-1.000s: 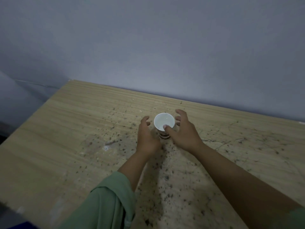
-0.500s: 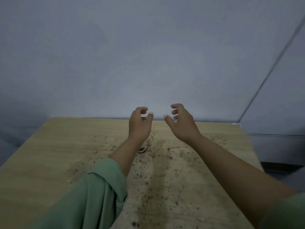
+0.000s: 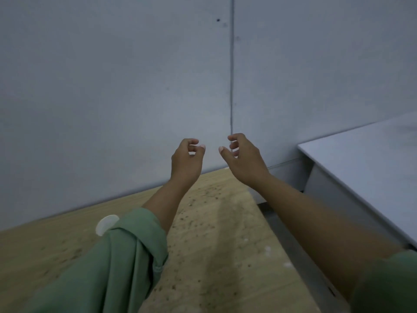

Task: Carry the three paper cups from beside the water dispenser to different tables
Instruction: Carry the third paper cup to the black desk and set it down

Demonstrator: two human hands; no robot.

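A white paper cup (image 3: 106, 224) stands on the speckled wooden table (image 3: 214, 233); only part of its rim shows, the rest is hidden behind my green left sleeve. My left hand (image 3: 186, 162) and my right hand (image 3: 244, 161) are raised above the table's far edge, in front of the wall. Both hold nothing, with the fingers curled and apart. The cup is well below and to the left of both hands.
A grey wall (image 3: 135, 86) runs right behind the wooden table. At the right stands a white table (image 3: 365, 168), with a narrow gap of grey floor (image 3: 300, 249) between the two tables.
My hands let go of the cup and rose off it. My view swung to the right, so the cup slid down-left behind my sleeve and the white table came into view.
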